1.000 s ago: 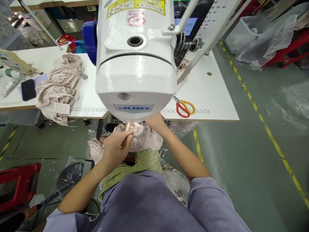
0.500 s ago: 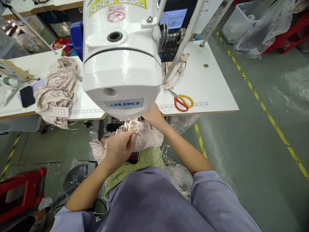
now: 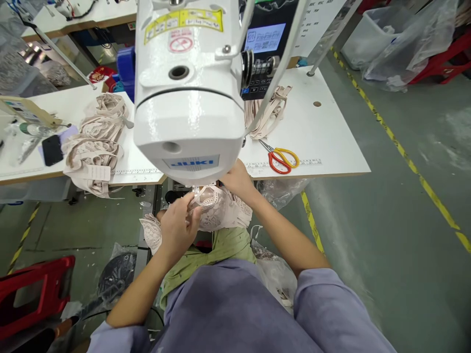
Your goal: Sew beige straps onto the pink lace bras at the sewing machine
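A beige lace bra lies under the needle area of the white sewing machine, its cup towards me. My left hand rests at the bra's left side, thumb apart from the forefinger, fingertips touching the lace near the presser foot. Behind the machine head's right side, my right hand reaches to the bra's far edge; its fingertips are hidden. The machine head covers most of the stitching spot.
On the table's left lies a pile of beige lace bras beside a black phone. To the right are scissors and beige straps under the control screen. A red stool stands at lower left.
My left thumb has come away from the forefinger, which now reaches further up beside the presser foot. My right hand stays at the bra's far side. The view has shifted slightly.
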Demonstrator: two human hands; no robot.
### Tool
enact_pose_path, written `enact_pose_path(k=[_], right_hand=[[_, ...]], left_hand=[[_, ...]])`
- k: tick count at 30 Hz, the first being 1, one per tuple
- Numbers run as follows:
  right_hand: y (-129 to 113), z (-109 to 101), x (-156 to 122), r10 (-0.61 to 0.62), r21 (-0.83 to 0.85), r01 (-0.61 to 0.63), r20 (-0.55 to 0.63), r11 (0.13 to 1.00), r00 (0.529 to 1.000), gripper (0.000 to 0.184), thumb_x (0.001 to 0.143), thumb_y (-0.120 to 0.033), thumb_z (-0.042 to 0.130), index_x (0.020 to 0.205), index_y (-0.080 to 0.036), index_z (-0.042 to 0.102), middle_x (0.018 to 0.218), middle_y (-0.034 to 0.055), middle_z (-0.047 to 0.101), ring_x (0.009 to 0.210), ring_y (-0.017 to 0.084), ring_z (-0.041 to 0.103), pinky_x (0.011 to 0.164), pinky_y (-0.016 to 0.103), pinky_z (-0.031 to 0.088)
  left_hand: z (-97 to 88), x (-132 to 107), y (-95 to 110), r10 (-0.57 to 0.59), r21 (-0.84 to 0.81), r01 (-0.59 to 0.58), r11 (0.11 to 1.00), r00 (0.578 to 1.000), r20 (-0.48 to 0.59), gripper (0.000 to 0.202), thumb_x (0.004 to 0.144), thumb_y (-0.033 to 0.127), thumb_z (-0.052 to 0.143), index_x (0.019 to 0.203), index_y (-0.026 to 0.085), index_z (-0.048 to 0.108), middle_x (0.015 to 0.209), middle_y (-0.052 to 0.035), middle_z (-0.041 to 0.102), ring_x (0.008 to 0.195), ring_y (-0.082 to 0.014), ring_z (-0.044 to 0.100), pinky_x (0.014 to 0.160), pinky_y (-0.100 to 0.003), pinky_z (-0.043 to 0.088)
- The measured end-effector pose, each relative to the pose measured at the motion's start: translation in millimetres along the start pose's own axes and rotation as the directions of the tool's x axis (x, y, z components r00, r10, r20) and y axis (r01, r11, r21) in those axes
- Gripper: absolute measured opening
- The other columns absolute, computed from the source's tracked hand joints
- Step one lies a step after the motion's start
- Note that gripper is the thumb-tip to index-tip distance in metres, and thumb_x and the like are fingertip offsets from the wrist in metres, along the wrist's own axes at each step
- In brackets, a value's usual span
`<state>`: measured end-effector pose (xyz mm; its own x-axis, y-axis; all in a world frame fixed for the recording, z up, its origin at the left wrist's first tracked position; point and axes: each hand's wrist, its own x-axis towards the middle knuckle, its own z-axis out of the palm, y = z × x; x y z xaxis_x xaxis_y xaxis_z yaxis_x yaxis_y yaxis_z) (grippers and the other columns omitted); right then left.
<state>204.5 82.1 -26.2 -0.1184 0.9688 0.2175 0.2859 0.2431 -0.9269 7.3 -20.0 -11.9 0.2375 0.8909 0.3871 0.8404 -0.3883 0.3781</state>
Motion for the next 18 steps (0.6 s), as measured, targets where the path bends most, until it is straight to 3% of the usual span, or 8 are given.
enact_pose_path(k=[3,8,13,18], right_hand=[[2,2,-1,-0.006,-0.045,0.006,-0.017,0.999,1.0,0.012,0.084,-0.026,0.057,0.075,-0.021,0.062,0.095,0.0061,0.065,0.083,0.021,0.06,0.078,0.036,0.05],[9,6,0,-0.035,-0.192,0.03,-0.024,0.981,0.999,0.013,0.083,-0.028,0.057,0.071,-0.022,0.057,0.078,0.0052,0.056,0.082,0.025,0.055,0.075,0.038,0.048],[15,7,0,-0.057,-0.203,0.048,-0.04,0.978,0.998,0.008,0.084,-0.028,0.056,0.083,-0.022,0.061,0.087,0.0076,0.058,0.084,0.026,0.055,0.075,0.04,0.049],[16,7,1,-0.048,-0.232,0.033,-0.06,0.972,0.997,0.01,0.086,-0.031,0.055,0.079,-0.023,0.056,0.078,0.006,0.053,0.082,0.026,0.053,0.075,0.04,0.047]], left_hand=[[9.5,-2,16,0.061,0.077,-0.049,0.996,0.985,-0.162,0.039,0.097,0.038,0.056,0.128,0.014,0.059,0.122,-0.0182,0.065,0.116,-0.0294,0.059,0.099,-0.042,0.045],[21.2,-4,44,0.084,0.149,-0.083,0.985,0.996,-0.002,0.05,0.096,0.041,0.058,0.138,0.015,0.057,0.136,-0.0177,0.061,0.124,-0.0319,0.053,0.107,-0.045,0.034],[22.9,-7,40,0.072,0.184,-0.074,0.98,0.997,0.018,0.048,0.096,0.04,0.058,0.14,0.02,0.059,0.14,-0.017,0.058,0.127,-0.0328,0.049,0.108,-0.046,0.033],[21.1,-5,35,0.081,0.178,-0.088,0.98,0.996,0.046,0.046,0.097,0.037,0.056,0.141,0.023,0.06,0.14,-0.0179,0.056,0.127,-0.0339,0.047,0.106,-0.047,0.034]])
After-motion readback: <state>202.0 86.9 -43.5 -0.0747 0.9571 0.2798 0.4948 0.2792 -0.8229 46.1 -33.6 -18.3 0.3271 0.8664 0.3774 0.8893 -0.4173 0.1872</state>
